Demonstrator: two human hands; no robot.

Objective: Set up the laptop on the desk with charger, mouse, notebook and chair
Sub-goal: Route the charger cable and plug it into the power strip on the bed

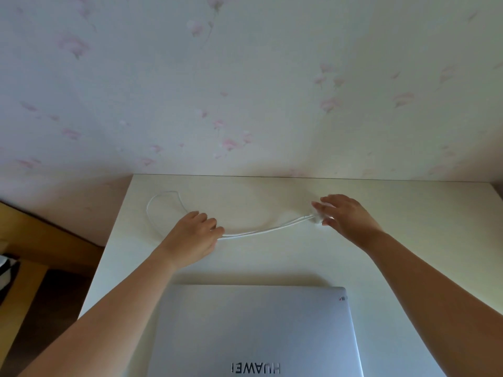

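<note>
A closed silver laptop (255, 330) lies at the near edge of the white desk (408, 213). Behind it a white charger cable (261, 230) runs across the desk and loops round at the left. My left hand (194, 235) has its fingers curled on the cable near the loop. My right hand (345, 213) hovers with spread fingers over the white charger plug (317, 216) at the cable's right end, blurred by motion. Mouse, notebook and chair are out of view.
The desk stands against a wall with pink floral wallpaper (245, 91). To the left of the desk is wooden furniture (24, 240) and dark floor (54, 308). A dark object (6, 273) shows at the far left edge.
</note>
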